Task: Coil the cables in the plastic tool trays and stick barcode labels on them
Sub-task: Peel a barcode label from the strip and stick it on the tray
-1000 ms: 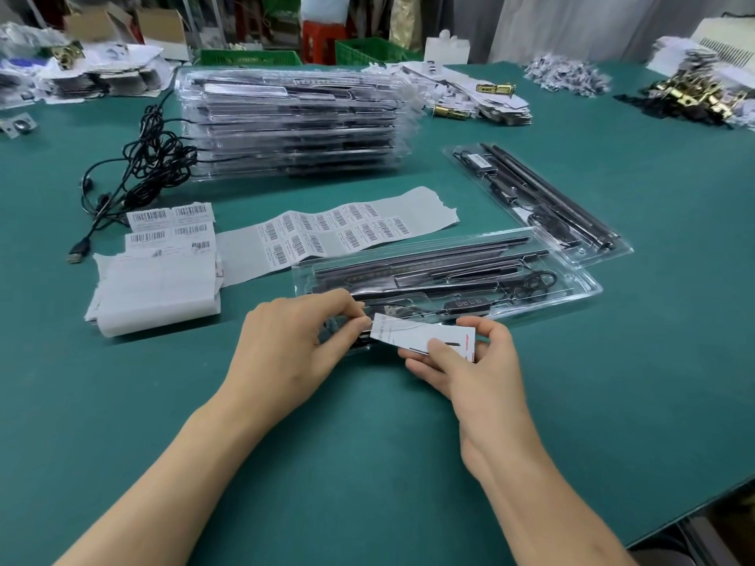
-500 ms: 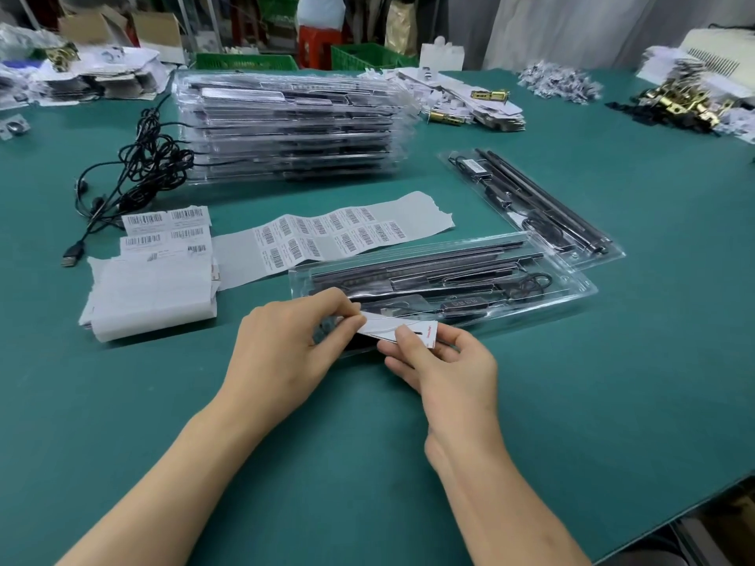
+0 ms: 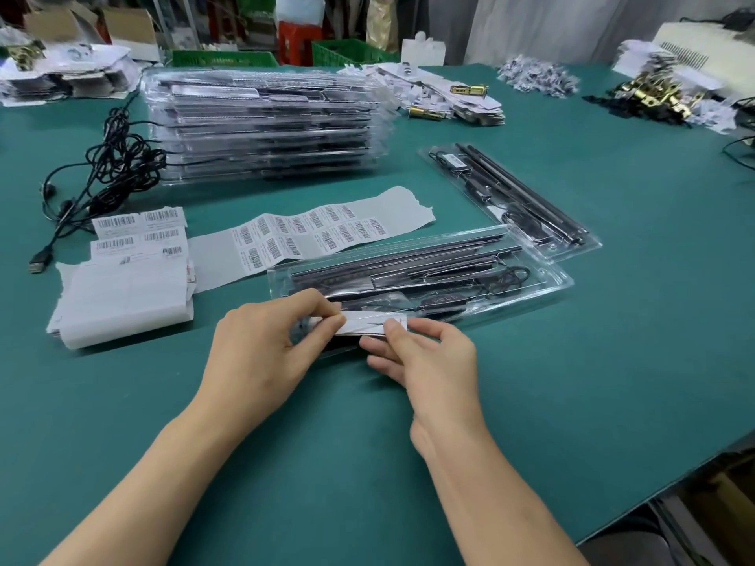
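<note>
Both hands are on the same thing here. The left hand has its thumb and forefinger pinched on the left end of a white slip, with the rest of its fingers curled in. The right hand has the other end, thumb pressed on top and fingers tucked underneath. The slip sits right over the near left corner of the closest clear tray, basically at its front edge. Can't tell if it's actually touching the plastic or just held above it

That tray lies at a slant on the green desk and is full of long dark rods, plus a small coiled cable toward its right end and a little black box near the front. A second tray lies just behind it to the right, angled the other way

Behind the near tray's left end there's a long strip of barcode labels, and left of that a folded wad of white backing paper with a few more barcodes on top. Further back is a tall stack of trays with a messy tangle of black cables beside it on the left. The far edge of the desk has heaps of paper bits and brass hardware, too blurry to make out much
</note>
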Motion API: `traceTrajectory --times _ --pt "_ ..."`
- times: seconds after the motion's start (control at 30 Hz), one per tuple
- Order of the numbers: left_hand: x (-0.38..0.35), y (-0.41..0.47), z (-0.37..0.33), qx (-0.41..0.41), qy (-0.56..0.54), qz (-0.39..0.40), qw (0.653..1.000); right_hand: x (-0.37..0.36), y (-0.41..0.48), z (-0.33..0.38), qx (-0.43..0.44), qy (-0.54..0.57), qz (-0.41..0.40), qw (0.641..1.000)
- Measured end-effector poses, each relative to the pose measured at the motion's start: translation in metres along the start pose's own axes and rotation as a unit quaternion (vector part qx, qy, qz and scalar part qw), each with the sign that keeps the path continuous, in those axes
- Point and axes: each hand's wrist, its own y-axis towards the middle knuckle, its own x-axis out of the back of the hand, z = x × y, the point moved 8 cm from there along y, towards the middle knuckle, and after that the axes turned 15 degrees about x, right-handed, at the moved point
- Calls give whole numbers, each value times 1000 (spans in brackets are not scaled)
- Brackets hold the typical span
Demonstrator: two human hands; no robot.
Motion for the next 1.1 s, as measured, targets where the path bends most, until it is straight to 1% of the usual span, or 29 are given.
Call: traceTrajectory --times 0.17,0.23,0.33,0.47,0.6,0.67,0.7,0.73,0.8,0.87,0.93,1.0,1.1 --pt "0 0 0 2 4 0 1000 3 -4 -6 -36 41 3 999" --pt "0 1 1 2 2 1 1000 3 -5 -6 -39 33 -9 999" --pt "0 1 2 3 3 3 1000 0 -3 -1 -12 -23 -6 1000" --pt "-1 1 3 2 8 8 1000 0 1 4 53 -125 14 991" --pt "-2 2 3 -4 7 9 1000 2 5 9 110 -207 31 972" --pt "-2 1 3 -8 10 8 1000 3 9 18 150 -257 43 954" --pt "-2 1 3 -9 11 7 1000 4 12 25 179 -298 44 937" --pt "-1 0 2 -10 11 6 1000 7 14 32 208 -351 42 912" --pt "-1 -1 1 -14 13 4 1000 13 18 42 250 -452 47 855" --pt "-1 -1 0 -18 14 2 1000 14 21 47 291 -518 69 801" --pt "0 -1 0 -23 13 1 1000 7 20 55 371 -559 95 735" --pt "0 -2 0 -25 7 2 1000 -4 20 62 446 -575 138 672" --pt "0 -3 -1 -35 4 7 999 -16 26 66 511 -577 230 594"
